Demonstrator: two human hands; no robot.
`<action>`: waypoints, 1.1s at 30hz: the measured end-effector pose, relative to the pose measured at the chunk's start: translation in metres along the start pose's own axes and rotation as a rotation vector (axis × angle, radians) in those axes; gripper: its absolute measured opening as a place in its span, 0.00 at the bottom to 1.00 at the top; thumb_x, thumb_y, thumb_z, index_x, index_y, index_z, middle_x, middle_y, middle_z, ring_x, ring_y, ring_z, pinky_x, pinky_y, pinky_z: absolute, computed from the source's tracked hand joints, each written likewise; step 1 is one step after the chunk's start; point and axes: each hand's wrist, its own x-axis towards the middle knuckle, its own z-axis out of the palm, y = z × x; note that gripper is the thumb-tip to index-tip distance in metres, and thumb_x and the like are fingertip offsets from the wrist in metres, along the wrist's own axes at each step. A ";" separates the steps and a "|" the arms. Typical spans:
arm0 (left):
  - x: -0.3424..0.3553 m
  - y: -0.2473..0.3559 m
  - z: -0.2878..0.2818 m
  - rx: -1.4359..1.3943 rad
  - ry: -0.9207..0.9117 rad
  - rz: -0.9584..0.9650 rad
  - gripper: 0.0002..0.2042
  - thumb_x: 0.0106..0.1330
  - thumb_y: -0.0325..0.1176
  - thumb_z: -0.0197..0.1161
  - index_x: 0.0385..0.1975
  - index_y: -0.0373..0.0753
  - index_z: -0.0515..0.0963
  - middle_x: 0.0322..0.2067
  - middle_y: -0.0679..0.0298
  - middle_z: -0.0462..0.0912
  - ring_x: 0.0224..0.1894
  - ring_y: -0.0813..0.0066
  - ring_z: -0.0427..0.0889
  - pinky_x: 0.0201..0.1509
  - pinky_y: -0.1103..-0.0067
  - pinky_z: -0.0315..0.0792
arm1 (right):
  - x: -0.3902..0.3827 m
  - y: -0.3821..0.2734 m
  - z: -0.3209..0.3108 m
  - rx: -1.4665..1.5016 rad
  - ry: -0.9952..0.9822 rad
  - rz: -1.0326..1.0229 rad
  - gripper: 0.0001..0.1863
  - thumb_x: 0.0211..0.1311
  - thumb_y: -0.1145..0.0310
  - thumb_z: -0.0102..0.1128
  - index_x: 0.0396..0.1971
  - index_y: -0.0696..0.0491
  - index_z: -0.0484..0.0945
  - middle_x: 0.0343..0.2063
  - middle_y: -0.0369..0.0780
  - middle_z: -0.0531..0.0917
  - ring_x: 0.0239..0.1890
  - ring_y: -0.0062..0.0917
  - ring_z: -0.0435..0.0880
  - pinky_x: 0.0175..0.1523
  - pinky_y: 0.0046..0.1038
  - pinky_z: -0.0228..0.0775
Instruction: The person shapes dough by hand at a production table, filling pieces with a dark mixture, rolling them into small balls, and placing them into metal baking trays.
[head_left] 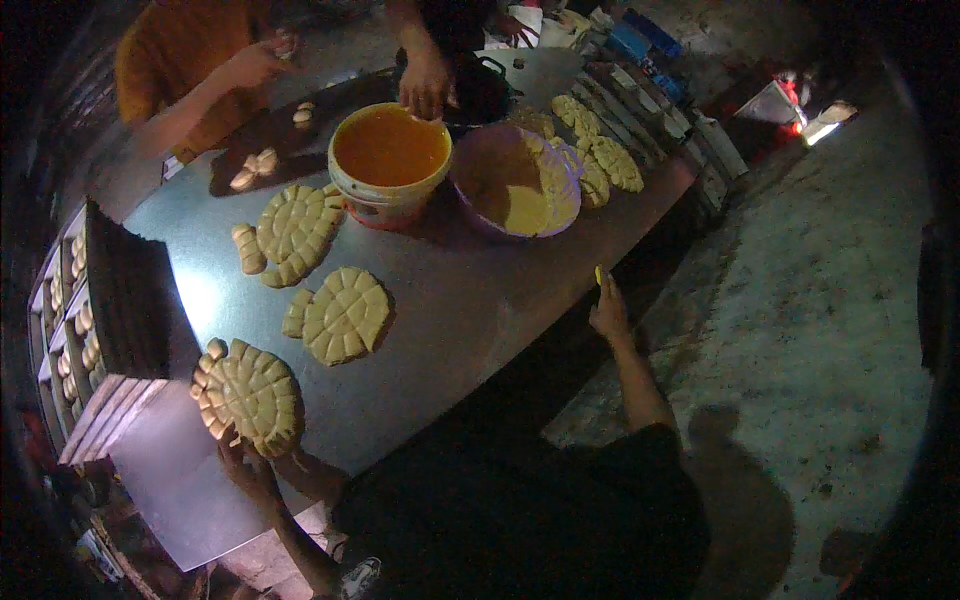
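My left hand (243, 464) is at the near edge of a pale, scored round of dough (255, 395), its fingers closed about the rim. Small dough lumps line that round's left side. Off the table's right edge, my right hand (608, 312) pinches a small yellow piece (599, 274), too small to name. Two more scored dough rounds lie farther along the metal table: one in the middle (345, 318), another (298, 228) beside the white bucket (390, 205) of orange liquid. Right of the bucket stands a purple basin (515, 225) with yellow matter inside.
Across the table (440, 310), one person's hand (428, 85) hangs over the bucket; another person in orange (190, 75) holds a hand up. More dough pieces (610, 165) lie at the far right near stacked trays (630, 110). A rack of small rolls (80, 330) stands left.
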 end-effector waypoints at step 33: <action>-0.028 0.050 0.055 -0.037 -0.275 0.020 0.14 0.62 0.21 0.56 0.48 0.36 0.75 0.42 0.54 0.73 0.35 0.63 0.80 0.40 0.71 0.74 | -0.128 -0.226 0.040 0.371 -0.454 -0.631 0.37 0.68 0.59 0.45 0.70 0.62 0.44 0.72 0.52 0.45 0.74 0.47 0.40 0.75 0.44 0.34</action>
